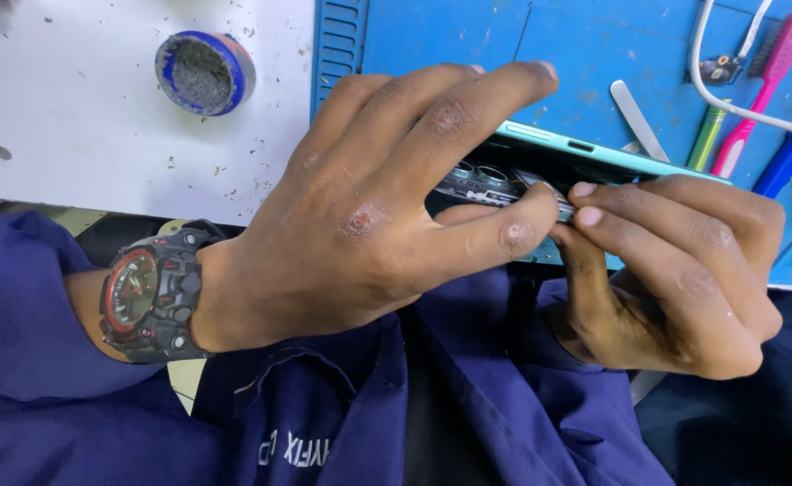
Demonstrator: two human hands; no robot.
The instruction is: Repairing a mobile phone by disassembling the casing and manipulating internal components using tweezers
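The left hand [360, 207], a chunky black-and-red wristwatch [148, 292] on its wrist, spreads its fingers over a slim teal-edged smartphone [585, 153] held above the near edge of the blue rubbery mat [468, 36]. The right hand [675, 270] presses fingertips together, pinching the phone's near edge. A round blue tin [205, 72] sits far left on the speckled white tabletop [72, 117].

Bright, even light falls from overhead, leaving only soft shadow under the left hand [360, 198] and right hand [675, 270], a faint sheen on the knuckles, sharp focus at the centre, and slight softening and stretch toward the edges.
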